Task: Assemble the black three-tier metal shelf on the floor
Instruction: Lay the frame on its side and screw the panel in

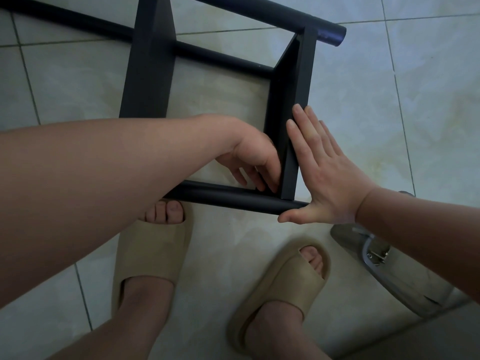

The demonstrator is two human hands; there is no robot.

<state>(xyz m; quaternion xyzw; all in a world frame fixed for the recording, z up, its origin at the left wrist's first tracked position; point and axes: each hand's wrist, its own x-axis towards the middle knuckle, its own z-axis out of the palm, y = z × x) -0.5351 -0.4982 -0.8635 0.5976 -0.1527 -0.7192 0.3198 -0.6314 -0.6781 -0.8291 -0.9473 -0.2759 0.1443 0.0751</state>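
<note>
Looking straight down at the black shelf frame: it's lying on its side on the tile floor, right in front of the feet. Closest bit is the near tube, running L-R, w/ the toes of the left slide just about under it. The end panel stands on edge, and its long axis runs straight away from that tube to the far tube.

Both hands are at the near corner where panel meets tube. Right hand lies flat on the outside face, fingers straight and together, thumb at the tube's end, so it's bracing, not gripping. Left hand reaches in from the inside, fingers bent down into the corner. Can't tell if it's pinching a screw or just touching metal, that bit's hidden.

IMO the next move turns on this joint: panel sandwiched btw the hands, L inside, R outside, both equally close.

Room-wise there's open tile right of the panel, but a grey metal thing sits near the right forearm. Second panel boxes in the left side, so less swing there.
</note>
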